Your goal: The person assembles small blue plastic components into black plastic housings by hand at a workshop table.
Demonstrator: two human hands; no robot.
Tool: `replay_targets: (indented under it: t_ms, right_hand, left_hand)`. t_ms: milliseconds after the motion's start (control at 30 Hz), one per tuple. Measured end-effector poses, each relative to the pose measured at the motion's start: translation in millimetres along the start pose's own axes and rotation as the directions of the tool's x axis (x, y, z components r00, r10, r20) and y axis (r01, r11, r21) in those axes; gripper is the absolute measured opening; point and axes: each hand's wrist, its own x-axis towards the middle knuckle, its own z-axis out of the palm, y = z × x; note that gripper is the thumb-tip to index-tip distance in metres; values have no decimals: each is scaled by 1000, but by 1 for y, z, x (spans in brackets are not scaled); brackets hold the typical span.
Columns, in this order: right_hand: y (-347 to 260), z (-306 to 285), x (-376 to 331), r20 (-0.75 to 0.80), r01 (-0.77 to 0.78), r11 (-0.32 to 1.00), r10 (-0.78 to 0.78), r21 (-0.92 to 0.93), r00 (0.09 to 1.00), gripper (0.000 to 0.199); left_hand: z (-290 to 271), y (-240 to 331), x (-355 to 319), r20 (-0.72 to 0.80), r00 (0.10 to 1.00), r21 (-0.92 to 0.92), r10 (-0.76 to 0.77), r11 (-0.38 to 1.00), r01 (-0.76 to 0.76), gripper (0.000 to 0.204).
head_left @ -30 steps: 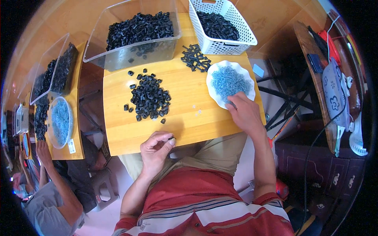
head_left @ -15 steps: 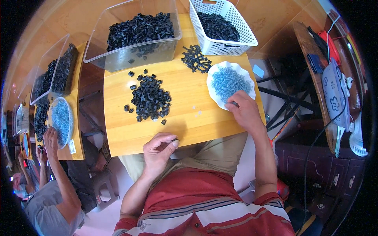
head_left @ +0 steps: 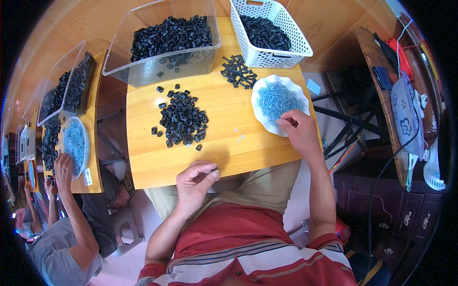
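My right hand (head_left: 300,130) is over the near right rim of a white scalloped plate (head_left: 260,117), thumb and forefinger pinched together. Whatever is in that pinch is too small to make out. Small translucent blue bead-like pieces (head_left: 279,97) are heaped on the plate. Just off the table's front edge, above my lap, my left hand (head_left: 193,186) is closed with the thumb against the curled forefinger; what it holds is hidden. Beyond it lies a loose pile of small black hollow plastic parts (head_left: 181,117). Slim black plastic sticks (head_left: 237,71) lie left of the plate.
A clear bin (head_left: 181,66) of black parts and a white perforated basket (head_left: 276,58) of black pieces stand along the back of the wooden table (head_left: 229,157). At left, another person (head_left: 67,238) works at a second table. A dark cabinet (head_left: 381,205) stands at right.
My right hand has drawn slightly back from the blue pieces toward the plate's near rim, fingertips now pinched. The left hand stays closed in nearly the same place.
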Motion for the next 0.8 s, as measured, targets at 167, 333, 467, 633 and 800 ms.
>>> replay_targets:
  t_ms: [167, 333, 467, 633, 800]
  right_hand:
    - [-2, -2, 0, 2, 4, 1000, -4, 1, 1000, 8]
    - [2, -1, 0, -11, 24, 999, -24, 32, 1000, 7]
    - [5, -1, -1, -9, -10, 994, 11, 108, 1000, 7]
    - [9, 0, -1, 6, -31, 988, 30, 154, 1000, 6]
    - [11, -4, -4, 26, -74, 942, 69, 329, 997, 6]
  left_hand:
    - [3, -6, 1, -3, 1000, 30, 10, 1000, -10, 19]
    - [18, -2, 11, 43, 997, 106, 61, 992, -66, 16]
    - [38, -6, 24, 50, 997, 43, 50, 998, -52, 10]
    - [64, -5, 50, 65, 996, 96, -56, 994, 49, 7]
    - [103, 0, 94, 111, 989, 111, -102, 990, 90, 21]
